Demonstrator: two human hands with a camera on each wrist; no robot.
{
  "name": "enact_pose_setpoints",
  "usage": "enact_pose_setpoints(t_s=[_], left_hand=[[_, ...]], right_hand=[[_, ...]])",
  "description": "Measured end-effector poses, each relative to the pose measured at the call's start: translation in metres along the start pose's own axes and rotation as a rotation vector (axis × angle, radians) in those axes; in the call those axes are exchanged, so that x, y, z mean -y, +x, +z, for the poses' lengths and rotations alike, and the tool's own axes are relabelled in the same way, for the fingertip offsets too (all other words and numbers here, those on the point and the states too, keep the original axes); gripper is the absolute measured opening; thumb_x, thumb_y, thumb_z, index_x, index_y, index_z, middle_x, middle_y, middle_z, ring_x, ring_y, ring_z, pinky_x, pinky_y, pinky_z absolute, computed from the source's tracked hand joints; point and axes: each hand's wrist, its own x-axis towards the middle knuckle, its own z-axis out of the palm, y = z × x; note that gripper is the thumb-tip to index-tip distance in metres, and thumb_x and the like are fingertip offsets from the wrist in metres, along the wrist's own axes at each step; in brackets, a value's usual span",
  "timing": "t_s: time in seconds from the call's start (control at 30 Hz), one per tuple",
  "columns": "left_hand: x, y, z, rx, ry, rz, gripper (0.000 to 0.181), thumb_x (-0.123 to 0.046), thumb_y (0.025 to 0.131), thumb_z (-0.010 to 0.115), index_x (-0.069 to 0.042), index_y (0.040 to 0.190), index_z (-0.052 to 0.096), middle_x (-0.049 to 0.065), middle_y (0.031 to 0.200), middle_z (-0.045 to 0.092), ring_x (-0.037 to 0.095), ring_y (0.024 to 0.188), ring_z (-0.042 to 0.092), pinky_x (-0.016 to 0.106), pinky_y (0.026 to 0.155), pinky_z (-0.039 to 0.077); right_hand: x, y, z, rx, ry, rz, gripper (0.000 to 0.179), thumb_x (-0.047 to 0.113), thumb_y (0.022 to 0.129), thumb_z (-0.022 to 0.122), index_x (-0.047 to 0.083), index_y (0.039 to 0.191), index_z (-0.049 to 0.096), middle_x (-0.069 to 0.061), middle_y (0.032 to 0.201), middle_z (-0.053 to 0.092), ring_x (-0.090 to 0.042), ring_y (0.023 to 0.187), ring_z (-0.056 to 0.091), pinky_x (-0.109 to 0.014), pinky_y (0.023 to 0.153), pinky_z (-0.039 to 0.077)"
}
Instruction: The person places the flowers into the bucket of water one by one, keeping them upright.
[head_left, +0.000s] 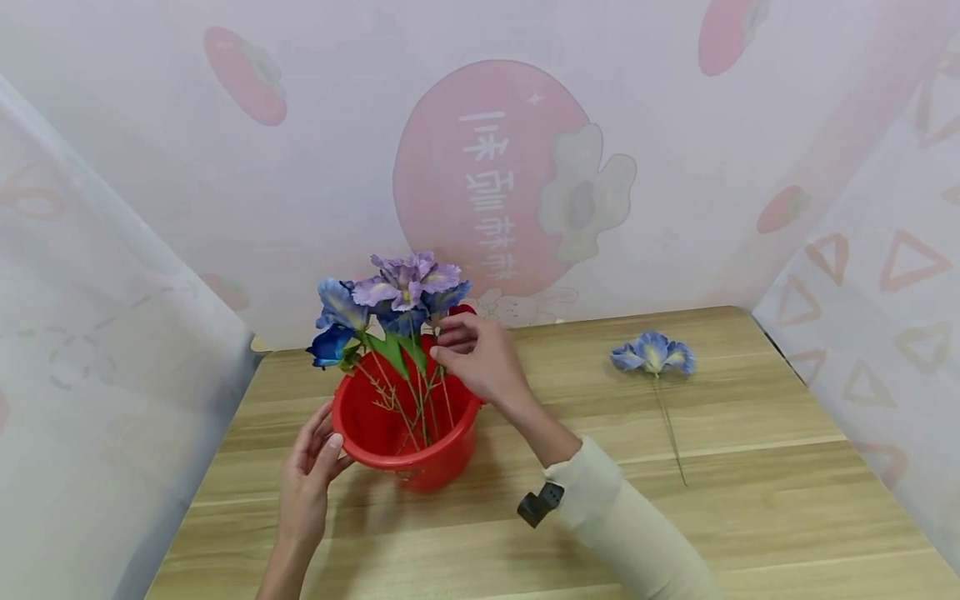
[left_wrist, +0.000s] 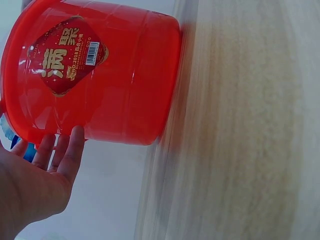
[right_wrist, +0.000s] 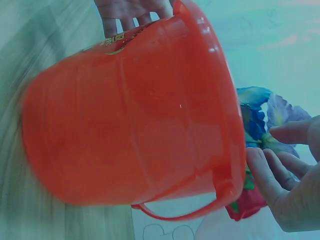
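Observation:
A red plastic bucket (head_left: pixel 442 468) stands on the table, holding several artificial flowers: a purple iris (head_left: pixel 407 287), blue irises (head_left: pixel 342 307), a dark blue bloom (head_left: pixel 330 345) and a red flower (right_wrist: pixel 247 202). Their stems lean together inside it. My left hand (head_left: pixel 306 475) touches the bucket's near left rim, its fingers extended along the outer side in the left wrist view. Over the far right rim, my right hand (head_left: pixel 480 354) is beside the flower stems, thumb and fingertips apart close to the blooms.
A single light-blue iris (head_left: pixel 654 354) with a thin bare stem lies on the wooden table (head_left: pixel 750 500) to the right. The bucket's handle (right_wrist: pixel 182 215) hangs at its side. A pale printed backdrop (head_left: pixel 322 183) rises behind the table and along both sides.

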Motion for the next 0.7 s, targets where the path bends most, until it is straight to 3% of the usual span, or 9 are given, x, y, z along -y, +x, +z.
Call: enact_pose_setpoints(t_s=[0.2, 0.47, 0.7], left_hand=[[0.002, 0.000, -0.001, 0.002, -0.004, 0.016, 0.052, -0.021, 0.113, 0.056, -0.014, 0.163, 0.045, -0.008, 0.145, 0.064, 0.007, 0.125, 0.070, 0.023, 0.089, 0.064], [0.002, 0.000, -0.001, 0.005, -0.006, 0.019, 0.052, -0.020, 0.113, 0.056, -0.013, 0.164, 0.044, -0.006, 0.146, 0.063, 0.007, 0.125, 0.070, 0.023, 0.089, 0.064], [0.000, 0.000, -0.001, 0.011, -0.006, 0.012, 0.053, -0.022, 0.113, 0.056, -0.014, 0.164, 0.044, -0.004, 0.150, 0.061, 0.006, 0.125, 0.070, 0.023, 0.090, 0.064]], right_hand=[[-0.008, -0.011, -0.020, -0.030, 0.073, 0.043, 0.038, 0.011, 0.095, 0.081, 0.004, 0.132, 0.073, -0.013, 0.115, 0.079, -0.027, 0.102, 0.078, -0.036, 0.078, 0.069], [-0.024, -0.023, -0.058, -0.074, 0.170, 0.093, 0.038, 0.009, 0.096, 0.080, 0.007, 0.133, 0.073, -0.020, 0.121, 0.076, -0.027, 0.104, 0.078, -0.044, 0.084, 0.069], [-0.038, -0.036, -0.093, -0.116, 0.170, 0.145, 0.039, 0.009, 0.098, 0.078, 0.004, 0.136, 0.069, -0.022, 0.123, 0.073, -0.022, 0.102, 0.077, -0.036, 0.084, 0.068]])
